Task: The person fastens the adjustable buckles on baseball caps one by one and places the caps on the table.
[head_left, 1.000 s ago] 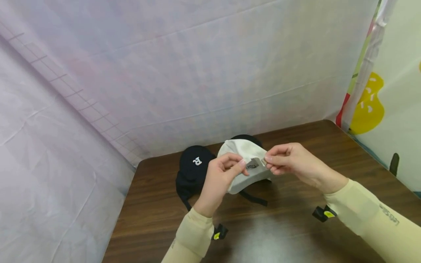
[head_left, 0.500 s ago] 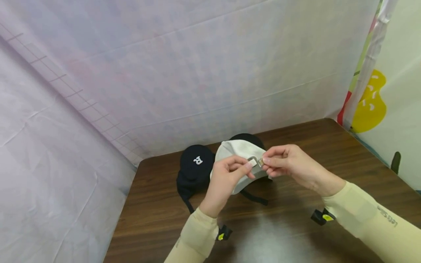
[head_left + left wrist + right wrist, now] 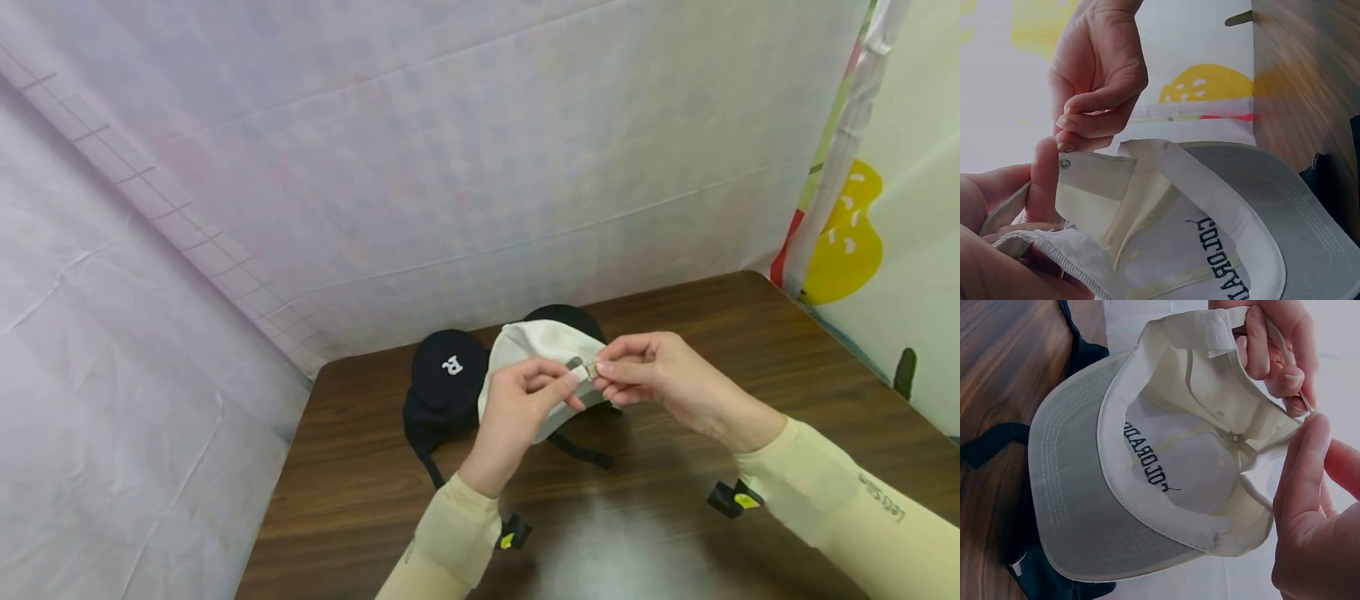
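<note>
A white cap (image 3: 517,346) hangs between my hands above the table, its underside and grey-looking brim (image 3: 1085,506) facing the right wrist camera. Dark lettering (image 3: 1142,459) shows through inside the crown. My left hand (image 3: 513,408) pinches one end of the back strap (image 3: 580,374) between thumb and fingers. With bent fingertips, my right hand (image 3: 667,379) pinches the other side at a small metal buckle (image 3: 590,369). Both sets of fingertips nearly meet there. Whether the strap passes through the buckle is too small to tell.
A black cap (image 3: 446,375) with a white letter lies left of the white one on the brown wooden table (image 3: 337,500). Behind the white cap shows another dark round shape (image 3: 566,317), with a black strap (image 3: 581,454) below. White fabric walls (image 3: 480,167) stand behind and left.
My left hand has moved slightly right with its strap end, closing the gap to the right hand at the buckle. The right hand has barely moved. The black cap stays put.
</note>
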The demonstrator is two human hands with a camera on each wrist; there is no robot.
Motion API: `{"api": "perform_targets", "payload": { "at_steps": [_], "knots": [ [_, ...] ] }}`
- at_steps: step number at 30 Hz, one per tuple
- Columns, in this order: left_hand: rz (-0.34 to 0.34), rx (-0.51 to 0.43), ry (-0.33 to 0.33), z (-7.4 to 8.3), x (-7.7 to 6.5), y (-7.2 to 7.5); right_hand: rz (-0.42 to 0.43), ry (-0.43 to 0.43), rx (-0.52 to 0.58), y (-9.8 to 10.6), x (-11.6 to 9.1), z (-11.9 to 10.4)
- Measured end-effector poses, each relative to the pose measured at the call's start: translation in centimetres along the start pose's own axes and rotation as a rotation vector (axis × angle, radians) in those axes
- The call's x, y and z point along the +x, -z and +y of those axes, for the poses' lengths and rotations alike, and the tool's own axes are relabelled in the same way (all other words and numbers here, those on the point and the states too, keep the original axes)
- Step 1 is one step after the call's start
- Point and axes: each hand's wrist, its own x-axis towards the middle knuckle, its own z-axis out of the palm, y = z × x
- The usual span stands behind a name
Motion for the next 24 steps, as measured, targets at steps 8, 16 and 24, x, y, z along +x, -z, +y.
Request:
{"api": "perform_targets", "payload": {
  "at_steps": [8,16,24],
  "knots": [
    [0.005,0.010,0.015,-0.18,0.00,-0.23,-0.001,0.016,-0.030,-0.14,-0.09,0.02],
    [-0.005,0.015,0.016,-0.16,-0.10,-0.40,0.008,0.047,-0.072,-0.33,-0.25,0.02],
    [-0.021,0.054,0.008,0.05,-0.15,-0.37,0.022,0.058,-0.099,-0.56,-0.35,0.13]
  ]
}}
